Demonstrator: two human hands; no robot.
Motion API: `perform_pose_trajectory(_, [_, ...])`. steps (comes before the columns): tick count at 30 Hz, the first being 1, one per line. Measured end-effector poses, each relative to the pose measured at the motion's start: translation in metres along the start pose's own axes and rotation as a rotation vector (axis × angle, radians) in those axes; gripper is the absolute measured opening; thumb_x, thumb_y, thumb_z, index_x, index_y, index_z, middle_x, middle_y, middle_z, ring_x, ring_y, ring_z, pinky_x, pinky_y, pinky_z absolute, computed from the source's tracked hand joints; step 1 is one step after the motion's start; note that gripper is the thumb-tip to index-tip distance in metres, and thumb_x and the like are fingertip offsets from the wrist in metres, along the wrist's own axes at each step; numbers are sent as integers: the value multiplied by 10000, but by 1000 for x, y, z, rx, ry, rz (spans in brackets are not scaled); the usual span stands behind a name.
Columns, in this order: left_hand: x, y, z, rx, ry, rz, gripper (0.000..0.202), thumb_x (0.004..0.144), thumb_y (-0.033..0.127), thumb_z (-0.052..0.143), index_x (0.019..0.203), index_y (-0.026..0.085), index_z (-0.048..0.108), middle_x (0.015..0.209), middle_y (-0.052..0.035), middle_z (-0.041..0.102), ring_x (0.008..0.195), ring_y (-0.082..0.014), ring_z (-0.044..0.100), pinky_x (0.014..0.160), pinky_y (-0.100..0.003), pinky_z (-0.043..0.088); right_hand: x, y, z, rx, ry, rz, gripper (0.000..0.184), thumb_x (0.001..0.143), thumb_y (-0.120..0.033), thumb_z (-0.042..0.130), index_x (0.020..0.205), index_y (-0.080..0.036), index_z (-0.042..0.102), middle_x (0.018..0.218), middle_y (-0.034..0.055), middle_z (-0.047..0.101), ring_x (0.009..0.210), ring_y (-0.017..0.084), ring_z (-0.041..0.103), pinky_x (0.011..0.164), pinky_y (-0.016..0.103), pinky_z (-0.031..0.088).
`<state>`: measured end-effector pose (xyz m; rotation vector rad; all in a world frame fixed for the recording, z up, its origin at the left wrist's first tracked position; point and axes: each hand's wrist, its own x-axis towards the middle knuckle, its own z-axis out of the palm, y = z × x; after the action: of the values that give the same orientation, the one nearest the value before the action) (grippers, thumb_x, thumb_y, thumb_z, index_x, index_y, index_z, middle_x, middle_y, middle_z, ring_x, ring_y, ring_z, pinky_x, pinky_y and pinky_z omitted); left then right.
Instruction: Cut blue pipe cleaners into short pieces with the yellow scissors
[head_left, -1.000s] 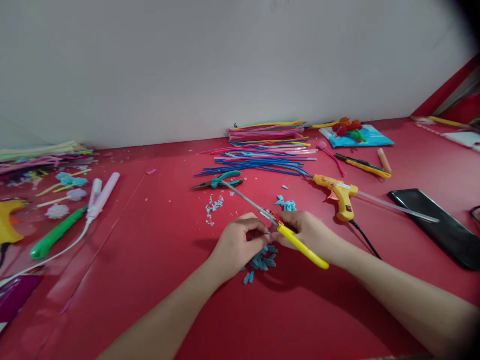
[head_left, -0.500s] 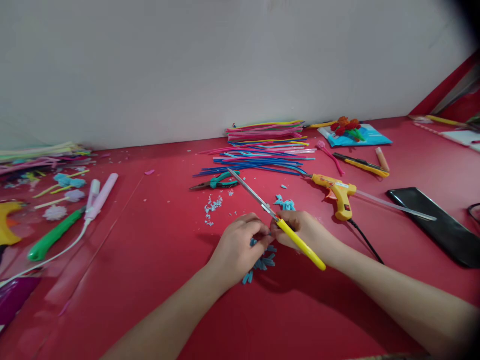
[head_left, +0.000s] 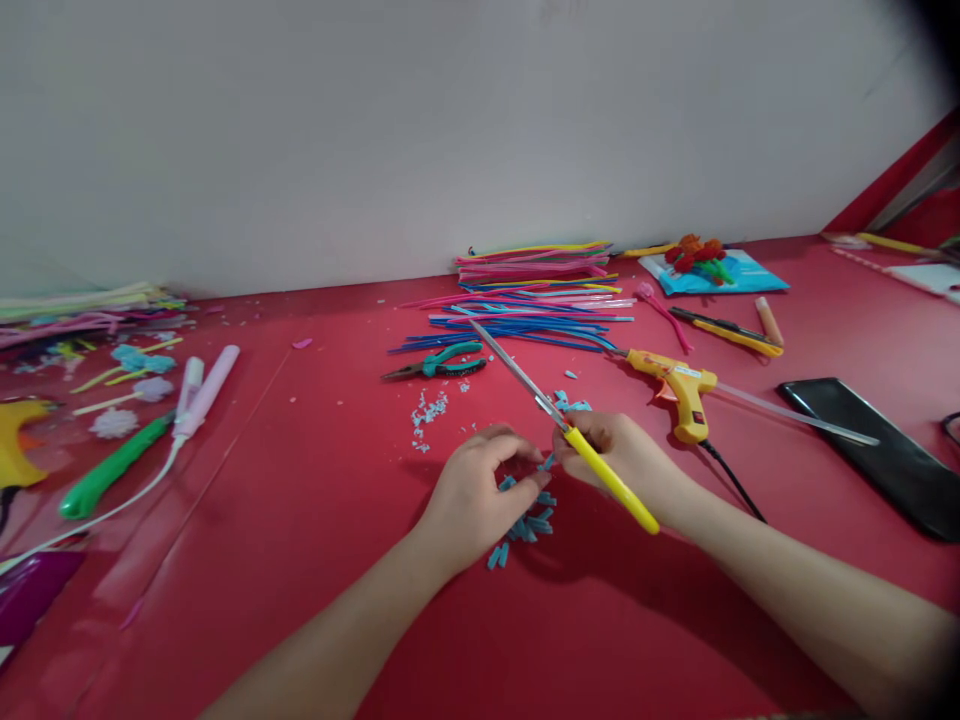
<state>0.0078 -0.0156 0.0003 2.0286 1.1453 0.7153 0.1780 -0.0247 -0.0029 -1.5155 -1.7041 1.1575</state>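
My left hand [head_left: 484, 497] is curled over a small heap of cut light-blue pipe cleaner pieces [head_left: 534, 525] on the red table. At its fingertips, one short pipe cleaner piece [head_left: 547, 463] shows, pinched near the thumb and index finger. Yellow-handled scissors [head_left: 611, 480] are gripped in my right hand [head_left: 626, 455], blades pointing away to the upper left. The right fingertips are close to that same piece, partly hidden behind the scissors. Beyond the right hand lies a second small group of light-blue pieces [head_left: 574, 405].
Teal-handled pliers [head_left: 446, 361] and pale scraps [head_left: 427, 412] lie ahead, before bundled pipe cleaners [head_left: 532, 268]. To the right are a yellow glue gun [head_left: 686, 390], a utility knife [head_left: 731, 332] and a black phone [head_left: 870, 450]. A pink corded tool [head_left: 206, 390] and green-handled tool [head_left: 112, 468] lie left.
My right hand has moved slightly right with the scissors, widening the gap between the hands. The short blue piece now shows more clearly at the left fingertips.
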Motion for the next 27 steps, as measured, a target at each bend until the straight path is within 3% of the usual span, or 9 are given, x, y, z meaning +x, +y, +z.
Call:
perform_pose_trajectory(5, [0,-3,4,-174,-12,-88,45,692,214,550,698,177,576,722,-7,558,680,-128,518,650,-243,398,0,0,5,-61,0,-46,117,667,-273,467,619,-175,423,542,-56,349,512,69,336,457,198,250])
perform_pose_trajectory(8, [2,-8,3,-421,0,-216,91,685,253,565,687,162,557,647,10,528,617,-110,497,592,-227,394,-2,-2,1,-133,24,-55,152,696,-322,463,654,-178,437,558,-46,393,509,74,356,451,199,244])
perform_pose_trajectory(11, [5,-12,0,-681,150,-317,115,648,241,606,702,151,559,640,18,529,608,-93,493,599,-218,396,-3,-2,-2,-304,85,-77,201,688,-384,493,689,-196,422,562,-45,424,486,77,364,440,203,228])
perform_pose_trajectory(15, [9,-15,-4,-918,353,-348,117,612,178,630,710,145,573,649,15,536,610,-83,494,619,-216,400,-3,0,-1,-557,125,-103,274,684,-457,493,780,-211,422,569,-31,482,486,108,437,448,219,230])
perform_pose_trajectory(21, [9,-17,-10,-1052,462,-312,97,638,149,600,731,162,577,704,8,548,669,-85,514,682,-224,410,-4,9,6,-728,89,-145,290,745,-432,423,905,-190,426,693,38,583,580,169,540,479,243,243])
perform_pose_trajectory(27, [6,-12,-10,-1096,411,-324,48,646,151,578,679,161,546,677,22,516,634,-74,487,661,-215,397,-4,6,10,-634,81,-161,266,748,-437,419,834,-186,440,592,9,528,508,142,478,459,244,233])
